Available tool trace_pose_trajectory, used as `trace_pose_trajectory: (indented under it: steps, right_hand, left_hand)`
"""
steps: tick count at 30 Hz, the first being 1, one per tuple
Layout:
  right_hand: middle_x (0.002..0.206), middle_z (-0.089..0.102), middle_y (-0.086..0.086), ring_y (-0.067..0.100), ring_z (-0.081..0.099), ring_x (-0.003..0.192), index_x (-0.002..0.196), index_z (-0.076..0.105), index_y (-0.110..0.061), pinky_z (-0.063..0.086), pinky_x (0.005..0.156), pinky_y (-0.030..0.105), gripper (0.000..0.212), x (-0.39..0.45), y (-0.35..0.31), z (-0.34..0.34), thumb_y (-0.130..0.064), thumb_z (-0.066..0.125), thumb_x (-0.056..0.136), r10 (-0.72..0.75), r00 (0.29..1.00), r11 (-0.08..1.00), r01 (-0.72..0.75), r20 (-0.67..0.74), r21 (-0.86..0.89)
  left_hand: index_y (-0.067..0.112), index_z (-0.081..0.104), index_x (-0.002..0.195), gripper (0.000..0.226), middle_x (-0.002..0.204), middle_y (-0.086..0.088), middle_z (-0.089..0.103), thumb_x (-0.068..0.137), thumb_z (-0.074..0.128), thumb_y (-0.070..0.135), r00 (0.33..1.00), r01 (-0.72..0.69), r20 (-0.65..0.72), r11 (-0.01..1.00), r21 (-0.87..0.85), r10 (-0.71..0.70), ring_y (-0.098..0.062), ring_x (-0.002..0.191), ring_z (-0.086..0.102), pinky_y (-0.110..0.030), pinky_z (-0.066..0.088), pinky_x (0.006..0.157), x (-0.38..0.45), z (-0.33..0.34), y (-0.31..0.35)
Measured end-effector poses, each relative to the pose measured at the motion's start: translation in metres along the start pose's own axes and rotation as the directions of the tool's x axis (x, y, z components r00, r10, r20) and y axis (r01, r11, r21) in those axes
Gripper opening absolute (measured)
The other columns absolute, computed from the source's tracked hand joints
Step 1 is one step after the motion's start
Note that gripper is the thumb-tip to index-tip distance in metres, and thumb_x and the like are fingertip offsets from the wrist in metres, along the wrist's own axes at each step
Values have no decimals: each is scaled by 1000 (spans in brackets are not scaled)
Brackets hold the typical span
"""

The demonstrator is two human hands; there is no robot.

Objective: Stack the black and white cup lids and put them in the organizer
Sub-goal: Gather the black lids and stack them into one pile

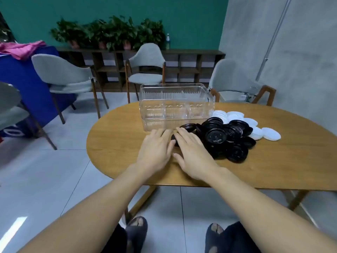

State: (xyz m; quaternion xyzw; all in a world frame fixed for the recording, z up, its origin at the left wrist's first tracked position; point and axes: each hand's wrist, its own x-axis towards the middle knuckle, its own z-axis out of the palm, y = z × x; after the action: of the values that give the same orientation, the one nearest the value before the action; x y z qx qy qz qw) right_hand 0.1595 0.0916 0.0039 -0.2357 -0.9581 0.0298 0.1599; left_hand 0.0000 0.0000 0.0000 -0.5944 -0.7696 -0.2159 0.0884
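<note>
Black cup lids [226, 139] heaped loosely, just right of clear ribbed organizer [175, 105], upright. White cup lids [262, 132] spread flat behind the heap.

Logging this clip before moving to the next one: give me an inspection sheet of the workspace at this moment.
Surface: oval wooden table, bare wood near the hands.
Job's things: clear organizer, no lids seen inside; black lids heaped right of it; white lids behind them.
Clutter: nothing seen.
Hands: left hand and right hand side by side, fingers straight, over a black lid at the heap's edge.
Cables: nothing seen.
Surroundings: grey chairs, dark shelf with potted plants, green wall.
</note>
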Motion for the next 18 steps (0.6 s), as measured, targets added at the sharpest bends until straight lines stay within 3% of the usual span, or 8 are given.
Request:
trace_pose_trajectory:
  steps: [3,6,12,15,18]
  right_hand:
    - [182,20,7,21,11,170,170,30,-6,12,138,45,76,8,12,31,-35,61,108,18,1000,999,-18,4,27]
    - [181,25,6,20,14,170,168,35,-6,13,137,46,73,10,20,53,-29,62,104,36,999,996,-34,-13,80]
    - [180,27,6,17,14,170,167,38,-7,13,138,45,70,10,25,56,-25,63,104,3,995,994,8,-99,110]
    - [175,37,5,21,27,166,161,48,-10,21,135,44,64,20,28,51,-22,67,102,48,987,990,-26,-154,137]
    - [166,49,5,23,43,156,154,55,-11,34,129,45,57,36,34,47,-12,66,98,150,967,976,-112,-207,184]
  left_hand:
    - [21,61,144,42,135,-1,64,110,45,40,998,61,21,996,-64,-60,-31,123,58,-50,53,97,10,29,-9]
    - [22,57,153,47,142,0,64,108,61,35,994,101,41,990,-103,-97,-29,127,55,-48,50,103,16,53,-13]
    - [25,55,155,57,141,4,63,101,62,43,991,133,2,968,-212,-135,-25,129,54,-45,48,111,20,63,-21]
    - [24,56,156,61,147,4,63,99,74,40,985,169,24,928,-331,-171,-23,137,53,-35,42,119,34,55,-24]
    - [27,59,155,68,151,12,62,95,82,45,971,232,55,862,-451,-233,-15,143,53,-25,38,115,49,51,-27]
